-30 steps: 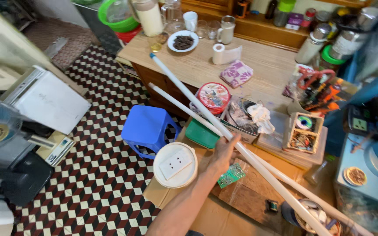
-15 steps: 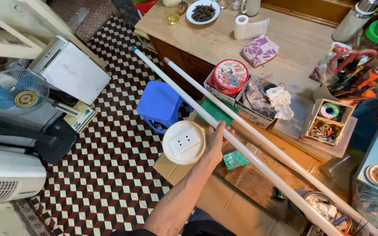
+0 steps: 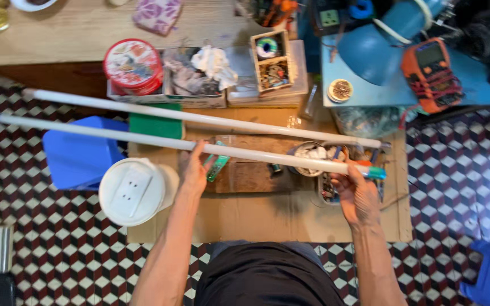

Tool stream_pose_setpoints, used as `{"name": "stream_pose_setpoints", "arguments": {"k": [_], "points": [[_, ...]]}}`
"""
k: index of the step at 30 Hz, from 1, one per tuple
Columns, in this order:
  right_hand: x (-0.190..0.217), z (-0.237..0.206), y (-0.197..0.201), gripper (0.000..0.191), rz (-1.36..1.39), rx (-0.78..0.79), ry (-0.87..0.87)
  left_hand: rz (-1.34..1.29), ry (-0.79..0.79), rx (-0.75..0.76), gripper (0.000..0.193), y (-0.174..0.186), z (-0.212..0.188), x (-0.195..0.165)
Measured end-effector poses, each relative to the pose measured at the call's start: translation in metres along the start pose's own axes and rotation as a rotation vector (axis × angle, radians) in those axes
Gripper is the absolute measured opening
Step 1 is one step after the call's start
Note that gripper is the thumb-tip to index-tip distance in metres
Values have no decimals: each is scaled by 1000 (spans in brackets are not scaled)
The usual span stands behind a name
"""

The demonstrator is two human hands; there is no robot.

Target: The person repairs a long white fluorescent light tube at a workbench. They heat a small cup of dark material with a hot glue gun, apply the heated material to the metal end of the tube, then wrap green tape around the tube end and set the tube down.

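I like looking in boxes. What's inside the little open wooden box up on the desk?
The little wooden box has two parts. The top part holds a roll of greenish tape. The bottom part holds a jumble of small bits too tiny to tell apart. Whatever lies under them is hidden.

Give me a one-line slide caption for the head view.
Both hands, left and right, grip a long white tube over cardboard.

Since the earlier frames my view has swung round: the two long white tubes, which ran diagonally, now lie nearly level. The right hand [image 3: 357, 195] has come into view and grips the near tube [image 3: 188, 145] by its teal-tipped end. The left hand [image 3: 195, 170] now holds that tube at mid-length.
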State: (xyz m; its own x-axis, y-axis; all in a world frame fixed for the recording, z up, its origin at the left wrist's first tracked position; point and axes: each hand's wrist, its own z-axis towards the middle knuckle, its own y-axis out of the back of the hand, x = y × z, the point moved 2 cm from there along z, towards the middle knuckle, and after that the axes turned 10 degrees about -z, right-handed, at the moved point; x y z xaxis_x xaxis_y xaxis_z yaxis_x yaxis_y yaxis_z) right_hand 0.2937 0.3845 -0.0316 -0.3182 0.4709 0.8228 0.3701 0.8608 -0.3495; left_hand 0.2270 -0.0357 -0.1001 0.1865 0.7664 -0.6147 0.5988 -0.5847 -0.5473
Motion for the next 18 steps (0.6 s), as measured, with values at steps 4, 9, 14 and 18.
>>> {"name": "stream_pose_setpoints", "arguments": {"k": [4, 9, 14, 18], "points": [[16, -3, -4, 29, -7, -39, 44, -25, 54, 11, 26, -4, 7, 8], [35, 4, 2, 28, -18, -48, 103, -34, 68, -20, 26, -11, 13, 17], [59, 12, 16, 30, 132, -103, 149, -65, 51, -50, 27, -15, 23, 27], [73, 28, 29, 40, 11, -106, 142, -46, 44, -117, 30, -24, 29, 35]]}}
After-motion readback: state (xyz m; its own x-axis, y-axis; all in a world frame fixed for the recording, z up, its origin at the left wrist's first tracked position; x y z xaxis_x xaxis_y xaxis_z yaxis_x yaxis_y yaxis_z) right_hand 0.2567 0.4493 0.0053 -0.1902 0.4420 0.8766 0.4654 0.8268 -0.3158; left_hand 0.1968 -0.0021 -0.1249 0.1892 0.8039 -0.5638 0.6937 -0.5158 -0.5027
